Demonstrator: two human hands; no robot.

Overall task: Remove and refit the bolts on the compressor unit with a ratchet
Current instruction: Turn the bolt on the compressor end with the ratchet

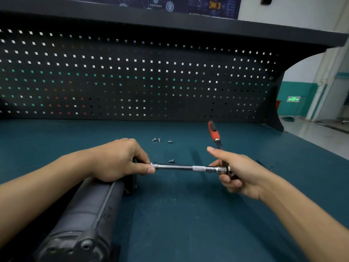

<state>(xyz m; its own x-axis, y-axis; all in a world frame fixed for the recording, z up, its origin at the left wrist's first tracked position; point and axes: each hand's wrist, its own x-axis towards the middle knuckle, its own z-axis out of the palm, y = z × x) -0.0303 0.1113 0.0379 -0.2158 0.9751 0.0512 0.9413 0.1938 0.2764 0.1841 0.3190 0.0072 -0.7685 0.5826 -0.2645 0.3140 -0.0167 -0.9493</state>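
spanning both hands [120,159] [238,173], ratchet [213,133] extension, compressor unit [88,210] under left

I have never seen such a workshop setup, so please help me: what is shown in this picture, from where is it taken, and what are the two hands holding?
There is one picture, taken by a camera worn on the person's head, looking down at a bench with a blue-green mat and a perforated back panel. The dark cylinder at lower left is the compressor unit. The right hand grips the head of a ratchet, whose red handle points away. A long chrome extension bar runs from it toward the compressor's end, where the left hand steadies its tip. Four loose bolts lie on the mat, apparently already removed.
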